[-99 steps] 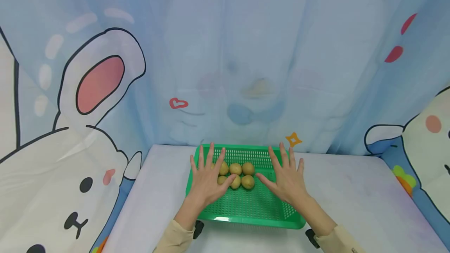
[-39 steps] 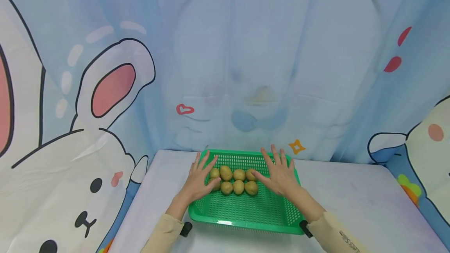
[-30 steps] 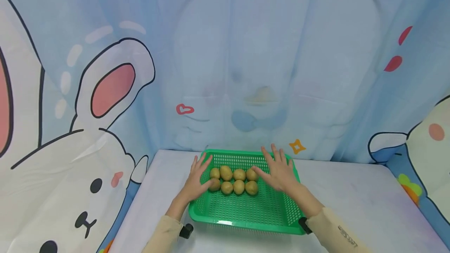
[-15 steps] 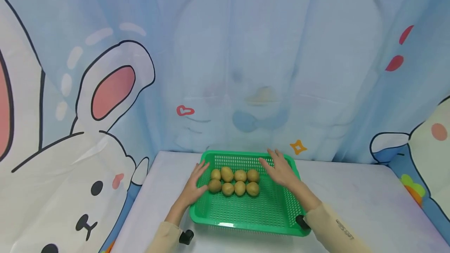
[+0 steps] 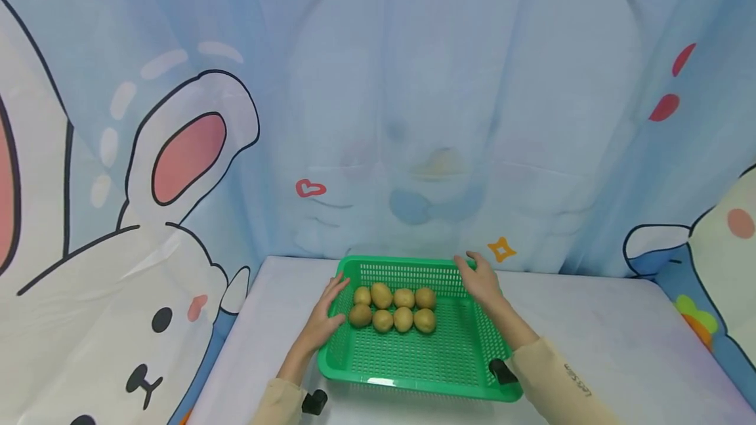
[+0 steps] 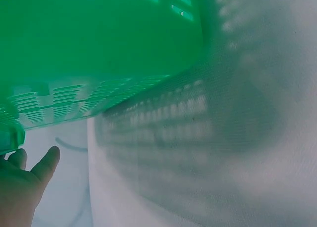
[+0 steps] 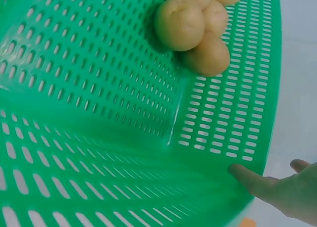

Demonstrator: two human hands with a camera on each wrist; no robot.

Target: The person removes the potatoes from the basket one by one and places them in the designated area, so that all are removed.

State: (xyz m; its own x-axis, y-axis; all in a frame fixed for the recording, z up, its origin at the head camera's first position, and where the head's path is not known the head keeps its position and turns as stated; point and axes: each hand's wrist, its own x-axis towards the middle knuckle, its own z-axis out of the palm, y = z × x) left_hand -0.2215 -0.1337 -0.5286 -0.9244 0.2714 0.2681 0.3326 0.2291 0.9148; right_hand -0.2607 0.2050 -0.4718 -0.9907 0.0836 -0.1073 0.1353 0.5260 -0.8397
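Observation:
In the head view a green perforated plastic basket [image 5: 413,390] sits on the white table. Several round yellow-brown potatoes [image 5: 403,319] lie in two rows inside it, left of the middle; some also show in the right wrist view [image 7: 181,24]. At the basket's left rim is my left hand [image 5: 319,323], fingers extended along the outside and thumb pointing inward. My right hand [image 5: 484,284] is at the far right corner, its thumb over the rim on the inner side and its other fingers outside. Whether either hand presses firmly on the rim is hard to see.
White cloth covers the table [image 5: 590,333] on both sides of the basket. Behind stands a blue curtain [image 5: 437,84] with cartoon rabbits. A dark wrist device [image 5: 315,402] shows below the left hand, another [image 5: 502,371] over the basket's right edge.
Both hands, earlier spread above the basket, have moved apart: the left to the left rim, the right to the far right corner. The potatoes keep their places in the basket.

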